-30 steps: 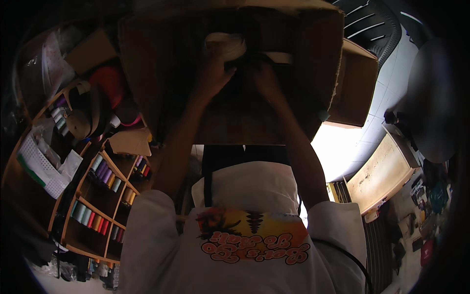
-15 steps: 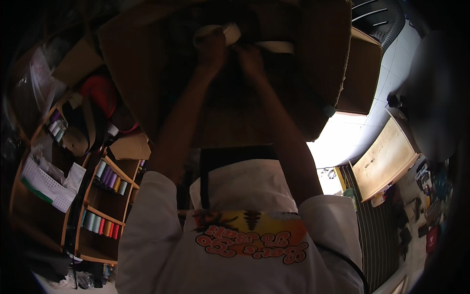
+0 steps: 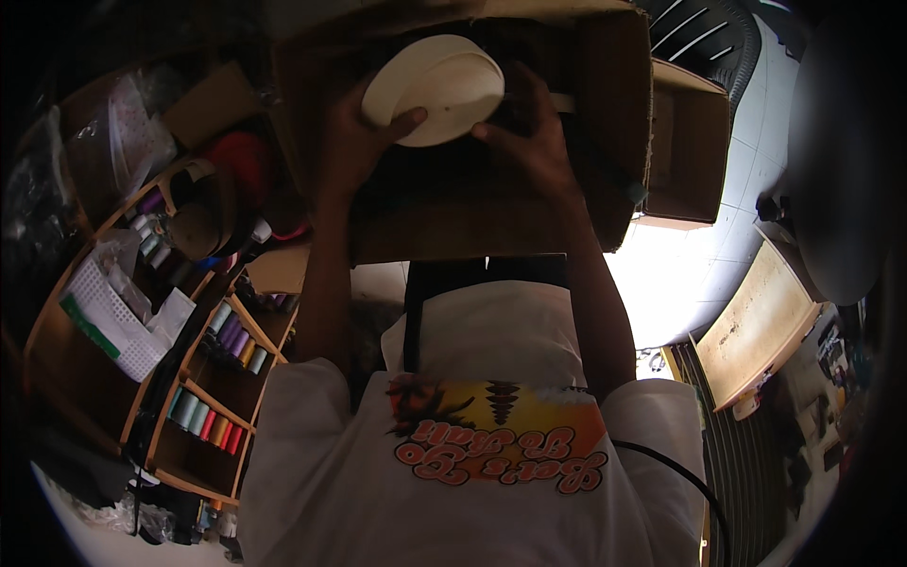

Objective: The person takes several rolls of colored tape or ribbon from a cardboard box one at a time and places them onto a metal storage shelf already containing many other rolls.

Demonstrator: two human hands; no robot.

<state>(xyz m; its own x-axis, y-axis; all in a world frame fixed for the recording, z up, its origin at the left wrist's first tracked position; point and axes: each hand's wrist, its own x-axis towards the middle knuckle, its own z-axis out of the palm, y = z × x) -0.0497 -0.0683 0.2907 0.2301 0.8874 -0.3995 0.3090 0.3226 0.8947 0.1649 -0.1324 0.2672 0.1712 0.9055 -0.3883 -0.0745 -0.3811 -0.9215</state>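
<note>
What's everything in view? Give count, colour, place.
Large cardboard box: one, brown, top centre
Round piece: one, cream, top centre
Pale strip: one, off-white, inside large cardboard box
Smaller cardboard box: one, brown, upper right
Slotted object: one, black, upper right
Flat panel: one, tan, right
Shelving: one, brown, left
Thread spools: many, mixed colours, in shelving
Perforated basket: one, white, left
Shirt: one, white, bottom centre
Left hand: one, gripping round piece
Right hand: one, at round piece's right
</note>
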